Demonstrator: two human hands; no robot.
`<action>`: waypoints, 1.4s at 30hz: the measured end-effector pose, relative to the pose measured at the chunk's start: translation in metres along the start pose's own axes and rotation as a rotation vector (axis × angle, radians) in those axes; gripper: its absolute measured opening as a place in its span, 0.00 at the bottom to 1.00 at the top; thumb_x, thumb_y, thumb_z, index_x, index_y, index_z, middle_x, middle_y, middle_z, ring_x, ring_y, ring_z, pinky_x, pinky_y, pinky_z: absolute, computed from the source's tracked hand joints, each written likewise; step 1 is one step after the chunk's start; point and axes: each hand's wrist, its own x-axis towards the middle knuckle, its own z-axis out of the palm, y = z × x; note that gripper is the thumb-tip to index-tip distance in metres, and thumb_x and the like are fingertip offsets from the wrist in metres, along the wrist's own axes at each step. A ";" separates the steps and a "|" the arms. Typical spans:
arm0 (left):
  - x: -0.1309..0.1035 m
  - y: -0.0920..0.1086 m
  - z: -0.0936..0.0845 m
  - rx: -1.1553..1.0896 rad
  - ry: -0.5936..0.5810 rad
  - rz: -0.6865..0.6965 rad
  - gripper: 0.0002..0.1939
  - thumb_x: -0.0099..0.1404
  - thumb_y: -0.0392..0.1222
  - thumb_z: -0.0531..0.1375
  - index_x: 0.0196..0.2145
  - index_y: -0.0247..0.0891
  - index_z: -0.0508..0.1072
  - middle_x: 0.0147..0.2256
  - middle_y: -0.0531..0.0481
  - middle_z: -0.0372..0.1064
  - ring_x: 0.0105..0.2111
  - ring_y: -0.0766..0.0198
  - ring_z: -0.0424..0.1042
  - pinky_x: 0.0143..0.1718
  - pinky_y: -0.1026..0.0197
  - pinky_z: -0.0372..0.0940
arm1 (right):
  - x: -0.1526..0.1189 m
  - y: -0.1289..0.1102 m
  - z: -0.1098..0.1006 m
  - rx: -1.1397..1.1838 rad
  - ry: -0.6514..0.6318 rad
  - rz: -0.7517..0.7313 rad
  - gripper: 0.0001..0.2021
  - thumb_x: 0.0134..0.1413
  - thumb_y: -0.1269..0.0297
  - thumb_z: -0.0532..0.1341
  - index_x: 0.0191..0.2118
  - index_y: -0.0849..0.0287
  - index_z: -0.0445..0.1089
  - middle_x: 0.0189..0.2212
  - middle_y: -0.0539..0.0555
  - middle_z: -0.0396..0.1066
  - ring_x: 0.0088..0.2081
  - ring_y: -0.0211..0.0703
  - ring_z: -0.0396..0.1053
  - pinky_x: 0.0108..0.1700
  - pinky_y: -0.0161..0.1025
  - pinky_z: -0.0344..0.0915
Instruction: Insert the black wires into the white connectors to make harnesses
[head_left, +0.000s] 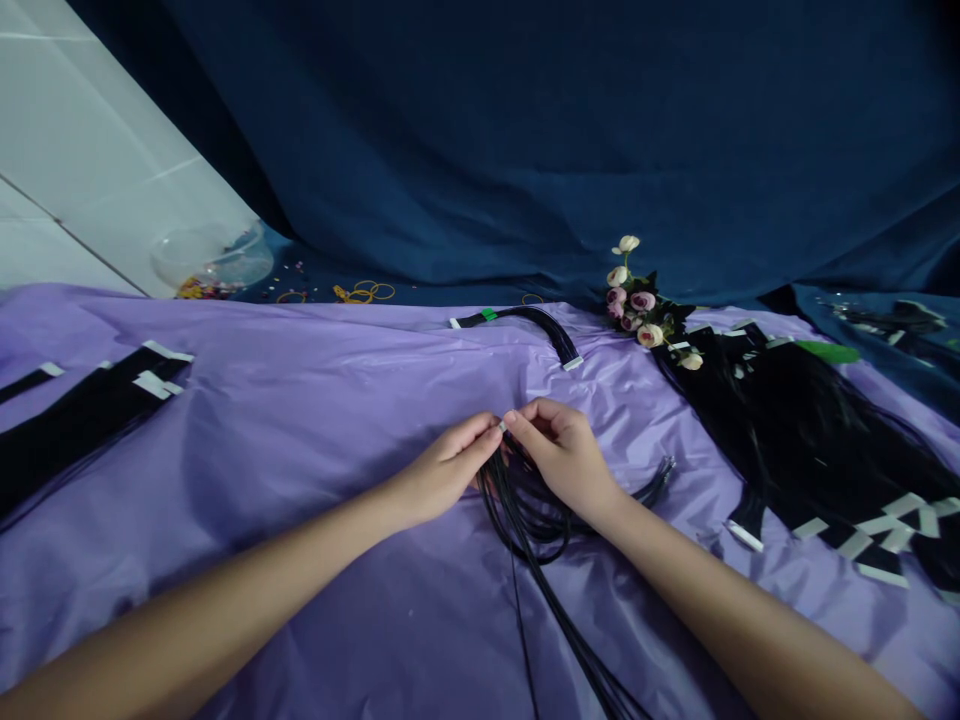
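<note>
Near the middle of the purple sheet [315, 400], my left hand [450, 460] and my right hand [559, 450] meet fingertip to fingertip. Both pinch a small whitish connector end [502, 427] of a bundle of thin black cables [525, 540]. The cables hang below the fingers, loop under my right hand and run down to the bottom edge. Beyond my right wrist, other cable ends with small metallic tips [664, 475] lie on the sheet. The far fingers of my right hand are partly hidden.
A short black cable with green tape [536, 322] lies behind my hands. Flat black cables [97, 400] lie at left, a large black pile with white ends [795, 420] at right. Artificial flowers [641, 305], yellow rubber bands [364, 292] and a clear bowl [214, 255] stand farther back.
</note>
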 end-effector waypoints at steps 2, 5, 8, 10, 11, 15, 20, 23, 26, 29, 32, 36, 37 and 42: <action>0.000 -0.001 0.000 0.086 -0.044 -0.026 0.08 0.60 0.45 0.62 0.32 0.37 0.75 0.28 0.51 0.68 0.27 0.66 0.66 0.27 0.67 0.62 | 0.000 0.000 0.000 0.031 -0.015 0.019 0.16 0.53 0.50 0.63 0.28 0.60 0.67 0.21 0.46 0.65 0.22 0.32 0.60 0.25 0.31 0.56; 0.001 -0.003 -0.003 0.094 -0.044 -0.029 0.11 0.63 0.50 0.60 0.35 0.39 0.72 0.29 0.53 0.66 0.28 0.67 0.64 0.30 0.66 0.63 | -0.002 0.001 -0.006 0.080 -0.022 0.083 0.18 0.55 0.47 0.60 0.38 0.59 0.68 0.27 0.49 0.70 0.26 0.35 0.65 0.28 0.33 0.61; 0.003 -0.004 -0.004 -0.044 0.064 0.019 0.12 0.62 0.51 0.60 0.34 0.39 0.70 0.31 0.54 0.65 0.30 0.68 0.64 0.34 0.64 0.65 | -0.010 -0.001 -0.017 -0.125 0.064 -0.071 0.19 0.58 0.49 0.58 0.48 0.58 0.65 0.41 0.55 0.71 0.40 0.42 0.70 0.41 0.38 0.66; 0.004 -0.005 -0.003 -0.106 0.125 0.044 0.11 0.62 0.50 0.60 0.34 0.40 0.69 0.31 0.54 0.64 0.31 0.68 0.64 0.36 0.63 0.65 | -0.017 -0.005 -0.022 -0.460 0.124 -0.349 0.21 0.56 0.53 0.62 0.52 0.57 0.63 0.49 0.58 0.68 0.50 0.47 0.66 0.50 0.44 0.63; 0.004 -0.005 -0.002 -0.119 0.134 0.054 0.11 0.63 0.50 0.60 0.35 0.41 0.69 0.32 0.55 0.64 0.32 0.68 0.64 0.37 0.63 0.65 | -0.021 -0.007 -0.023 -0.617 0.131 -0.485 0.23 0.54 0.54 0.64 0.52 0.59 0.64 0.49 0.60 0.67 0.51 0.49 0.64 0.52 0.46 0.62; -0.001 -0.008 0.002 -0.061 0.139 0.103 0.10 0.64 0.50 0.59 0.37 0.41 0.70 0.33 0.53 0.66 0.34 0.66 0.65 0.39 0.64 0.63 | -0.029 -0.015 -0.012 -0.993 0.078 -0.647 0.26 0.56 0.49 0.60 0.53 0.64 0.65 0.48 0.64 0.68 0.48 0.54 0.65 0.48 0.50 0.63; -0.008 -0.012 0.007 0.159 0.148 0.169 0.10 0.65 0.49 0.57 0.37 0.41 0.71 0.35 0.52 0.67 0.38 0.63 0.64 0.40 0.66 0.60 | -0.026 -0.007 0.009 -1.161 0.030 -0.569 0.30 0.59 0.45 0.56 0.56 0.66 0.62 0.46 0.63 0.70 0.44 0.56 0.68 0.43 0.52 0.65; -0.009 -0.010 0.007 0.237 0.111 0.187 0.09 0.65 0.48 0.57 0.34 0.40 0.70 0.32 0.53 0.65 0.36 0.64 0.63 0.37 0.66 0.59 | -0.025 -0.002 0.012 -1.141 0.009 -0.541 0.24 0.61 0.53 0.55 0.56 0.65 0.62 0.42 0.60 0.72 0.40 0.51 0.71 0.39 0.46 0.67; -0.007 -0.006 0.003 0.334 0.078 0.176 0.11 0.65 0.48 0.56 0.30 0.38 0.69 0.29 0.54 0.62 0.31 0.66 0.60 0.33 0.66 0.57 | -0.026 -0.001 0.010 -1.124 0.024 -0.499 0.22 0.59 0.55 0.57 0.54 0.64 0.62 0.42 0.60 0.72 0.38 0.50 0.72 0.34 0.43 0.68; -0.003 0.001 -0.003 0.433 0.019 0.159 0.13 0.65 0.48 0.56 0.29 0.36 0.72 0.28 0.53 0.63 0.30 0.66 0.60 0.33 0.65 0.57 | -0.026 -0.001 0.006 -1.127 0.013 -0.477 0.22 0.58 0.55 0.57 0.54 0.63 0.61 0.43 0.59 0.72 0.39 0.50 0.73 0.32 0.42 0.68; 0.000 0.008 -0.008 0.496 -0.033 0.155 0.12 0.63 0.46 0.57 0.29 0.36 0.75 0.27 0.52 0.67 0.29 0.66 0.62 0.32 0.65 0.58 | -0.025 -0.001 0.002 -1.148 -0.032 -0.485 0.23 0.58 0.56 0.57 0.54 0.64 0.61 0.44 0.60 0.72 0.39 0.50 0.73 0.32 0.42 0.69; 0.006 0.013 -0.013 0.488 -0.069 0.100 0.08 0.60 0.43 0.61 0.35 0.38 0.77 0.28 0.53 0.68 0.24 0.69 0.61 0.26 0.67 0.58 | -0.022 -0.001 -0.003 -1.159 -0.087 -0.501 0.23 0.58 0.57 0.57 0.55 0.63 0.61 0.44 0.59 0.72 0.37 0.49 0.74 0.32 0.43 0.69; 0.007 0.013 -0.015 0.497 -0.079 0.084 0.09 0.60 0.44 0.61 0.36 0.38 0.76 0.28 0.53 0.68 0.24 0.70 0.61 0.25 0.67 0.58 | -0.022 -0.001 -0.004 -1.159 -0.097 -0.499 0.22 0.57 0.57 0.57 0.55 0.62 0.61 0.44 0.58 0.72 0.37 0.49 0.74 0.32 0.43 0.69; 0.011 0.014 -0.020 0.555 -0.103 0.027 0.10 0.60 0.46 0.61 0.30 0.35 0.74 0.24 0.55 0.65 0.22 0.71 0.63 0.25 0.68 0.59 | -0.023 -0.005 -0.010 -1.021 -0.154 -0.406 0.25 0.54 0.55 0.61 0.55 0.60 0.62 0.45 0.58 0.72 0.41 0.51 0.73 0.38 0.45 0.70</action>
